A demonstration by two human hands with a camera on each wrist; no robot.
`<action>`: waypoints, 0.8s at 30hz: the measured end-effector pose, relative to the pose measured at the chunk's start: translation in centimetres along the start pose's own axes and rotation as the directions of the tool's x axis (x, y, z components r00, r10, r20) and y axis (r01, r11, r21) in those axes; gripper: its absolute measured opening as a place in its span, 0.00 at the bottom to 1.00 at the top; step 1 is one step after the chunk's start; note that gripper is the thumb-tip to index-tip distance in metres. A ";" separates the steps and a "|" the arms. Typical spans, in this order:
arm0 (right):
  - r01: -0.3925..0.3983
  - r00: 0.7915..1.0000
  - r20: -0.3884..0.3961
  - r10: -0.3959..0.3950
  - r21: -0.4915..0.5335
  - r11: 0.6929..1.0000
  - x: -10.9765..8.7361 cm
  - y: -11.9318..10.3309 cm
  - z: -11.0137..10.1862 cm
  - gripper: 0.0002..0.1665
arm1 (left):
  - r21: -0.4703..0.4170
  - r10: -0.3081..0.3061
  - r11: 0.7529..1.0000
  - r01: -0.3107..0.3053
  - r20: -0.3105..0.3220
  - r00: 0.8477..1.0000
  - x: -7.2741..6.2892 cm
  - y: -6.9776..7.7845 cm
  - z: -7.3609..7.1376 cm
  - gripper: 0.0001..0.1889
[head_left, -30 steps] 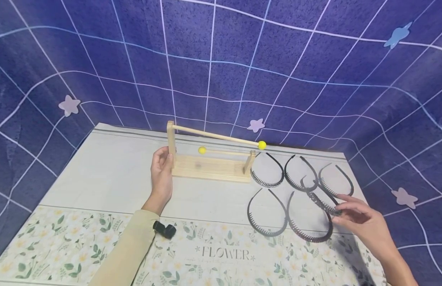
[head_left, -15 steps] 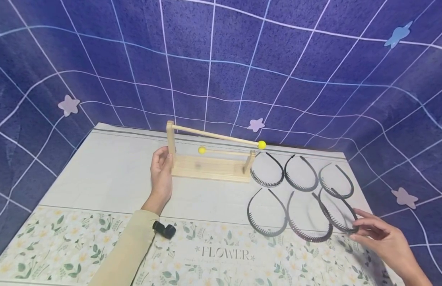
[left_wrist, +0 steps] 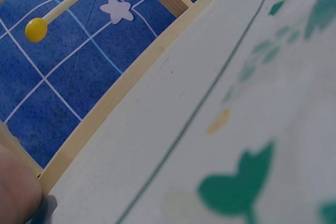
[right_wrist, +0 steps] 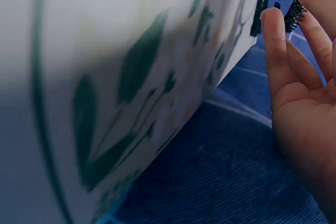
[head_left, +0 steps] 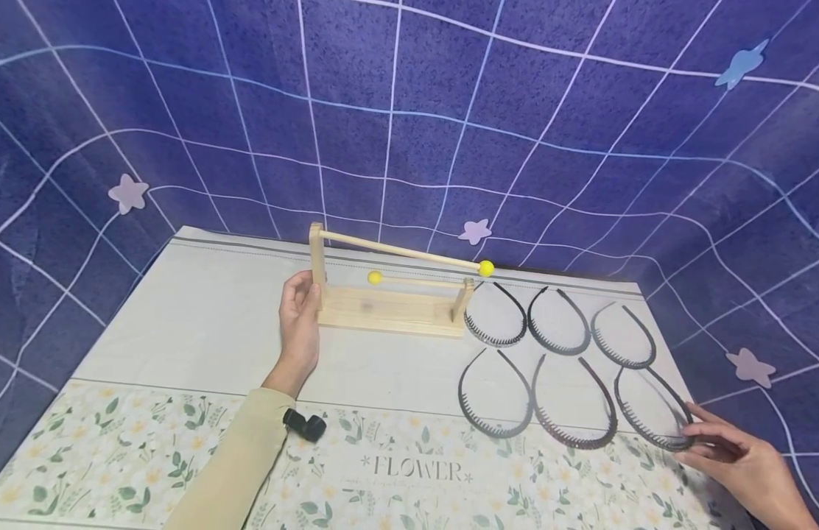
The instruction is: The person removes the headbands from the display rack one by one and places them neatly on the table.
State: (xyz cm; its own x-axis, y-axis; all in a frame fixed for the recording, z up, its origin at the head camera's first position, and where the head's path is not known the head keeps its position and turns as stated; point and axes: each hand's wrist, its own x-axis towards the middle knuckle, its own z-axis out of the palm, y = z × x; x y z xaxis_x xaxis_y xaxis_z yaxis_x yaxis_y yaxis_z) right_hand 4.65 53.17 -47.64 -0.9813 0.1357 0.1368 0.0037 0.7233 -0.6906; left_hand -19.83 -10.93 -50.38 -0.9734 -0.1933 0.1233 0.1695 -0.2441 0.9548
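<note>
My left hand [head_left: 298, 324] grips the tall left upright of a light wooden rack [head_left: 383, 309]. The rack carries two rods tipped with yellow balls [head_left: 485, 269], the upper pointing right and the lower pointing left. At the front right, my right hand [head_left: 747, 456] pinches the lower right curve of a dark toothed headband [head_left: 648, 437] between thumb and fingers. That headband lies close over the table with its ends pointing away. In the right wrist view, part of a toothed headband [right_wrist: 295, 15] shows between the thumb and fingers.
Several more dark headbands, such as one at the back [head_left: 557, 350] and one in front [head_left: 578, 443], lie in two rows right of the rack. A floral mat [head_left: 383, 500] covers the table's front. A blue gridded backdrop [head_left: 409, 132] with star shapes rises behind.
My right hand has moved right and toward me with the headband, bringing it from across its neighbours to the right end of the front row. The left hand and rack have stayed still.
</note>
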 end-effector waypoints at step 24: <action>-0.004 1.000 -0.004 0.003 -0.318 0.948 -0.2 1.9 -0.6 0.29 | -0.017 0.012 1.000 -0.012 -0.013 1.000 0.0 0.1 0.3 0.14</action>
State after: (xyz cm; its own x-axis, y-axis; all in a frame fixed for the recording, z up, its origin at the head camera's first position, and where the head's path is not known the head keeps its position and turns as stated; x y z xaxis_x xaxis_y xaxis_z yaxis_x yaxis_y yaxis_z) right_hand 4.93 54.95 -48.56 -0.9804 0.1404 0.1380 0.0685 0.9005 -0.4295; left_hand -19.82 -10.66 -50.20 -0.9693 -0.2081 0.1313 0.1838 -0.2575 0.9486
